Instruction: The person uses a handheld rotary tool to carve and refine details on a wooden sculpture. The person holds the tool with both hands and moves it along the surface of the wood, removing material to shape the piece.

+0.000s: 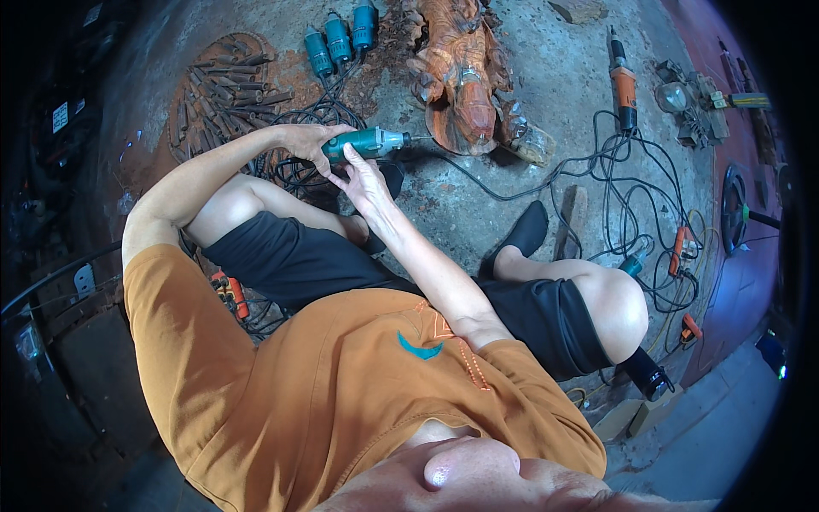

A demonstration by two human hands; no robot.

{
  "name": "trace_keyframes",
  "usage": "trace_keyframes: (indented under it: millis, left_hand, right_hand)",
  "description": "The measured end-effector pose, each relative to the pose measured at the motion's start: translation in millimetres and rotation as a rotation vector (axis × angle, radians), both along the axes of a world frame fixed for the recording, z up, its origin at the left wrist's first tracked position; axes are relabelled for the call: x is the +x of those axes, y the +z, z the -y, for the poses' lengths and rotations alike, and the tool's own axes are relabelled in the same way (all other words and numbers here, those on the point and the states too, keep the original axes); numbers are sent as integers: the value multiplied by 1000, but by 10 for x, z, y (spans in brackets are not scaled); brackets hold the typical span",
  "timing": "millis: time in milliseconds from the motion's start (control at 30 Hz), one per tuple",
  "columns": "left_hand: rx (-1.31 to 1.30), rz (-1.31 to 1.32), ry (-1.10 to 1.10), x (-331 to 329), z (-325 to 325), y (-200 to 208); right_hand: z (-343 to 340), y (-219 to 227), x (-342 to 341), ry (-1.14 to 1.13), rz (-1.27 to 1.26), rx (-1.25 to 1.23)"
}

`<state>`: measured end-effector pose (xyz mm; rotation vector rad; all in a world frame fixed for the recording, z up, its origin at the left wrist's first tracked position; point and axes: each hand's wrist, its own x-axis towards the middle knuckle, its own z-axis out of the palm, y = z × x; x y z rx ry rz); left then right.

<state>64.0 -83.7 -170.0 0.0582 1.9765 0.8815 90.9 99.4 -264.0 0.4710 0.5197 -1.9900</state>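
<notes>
A teal die grinder (375, 142) is held level above the concrete floor, its thin bit pointing right toward a reddish carved wood sculpture (461, 81). My left hand (309, 141) is wrapped around the rear of the tool body. My right hand (363, 175) supports the tool from below with its fingers spread against the housing. The bit tip sits just left of the carving's lower rounded part. A black cord runs from the tool across the floor.
Three more teal grinders (339, 38) lie at the top. A fan of metal bits (226, 85) lies to the left. An orange grinder (623, 81), tangled cables (631, 188) and small parts (695, 98) cover the right. My knees flank the work area.
</notes>
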Motion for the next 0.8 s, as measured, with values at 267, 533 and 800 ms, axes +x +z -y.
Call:
trace_keyframes:
  millis: [267,533,800]
  left_hand:
    - [41,-15,39,16,30,-25]
    - [55,48,123,6,42,-5]
    - [66,70,122,3,55,-16]
  right_hand:
    - [30,-55,-72,59,-32,25]
    - [66,-121,-183,131,-90,-2]
    - [87,-194,-167,136,-89,-28]
